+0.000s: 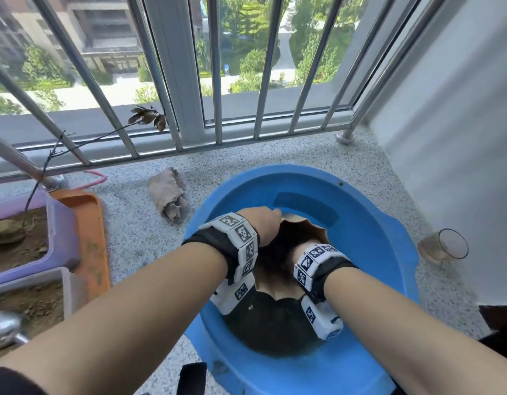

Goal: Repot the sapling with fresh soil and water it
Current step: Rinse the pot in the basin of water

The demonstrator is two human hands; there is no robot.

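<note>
Forearms: both bare, reaching forward from the near edge, each wrist wrapped in a black band with white coded blocks.
Left hand [265,223]: on the far-left rim of the dark round pot with a scalloped tan rim [275,320]; fingers go over the edge, so grip cannot be told.
Right hand [296,252]: sunk inside the pot mouth, fingers hidden (clenched or loose, cannot tell).
Pot: sits in the blue plastic basin [372,246], near centre.
Sapling: thin dark-stemmed sapling with withered brown leaves [148,116], rooted in the soil-filled purple rectangular planter [62,232] at far left, leaning toward the metal railing [172,81].
Right of basin: clear drinking glass [446,246] on the speckled floor.
Far left of basin: crumpled grey rag [169,195].
</note>
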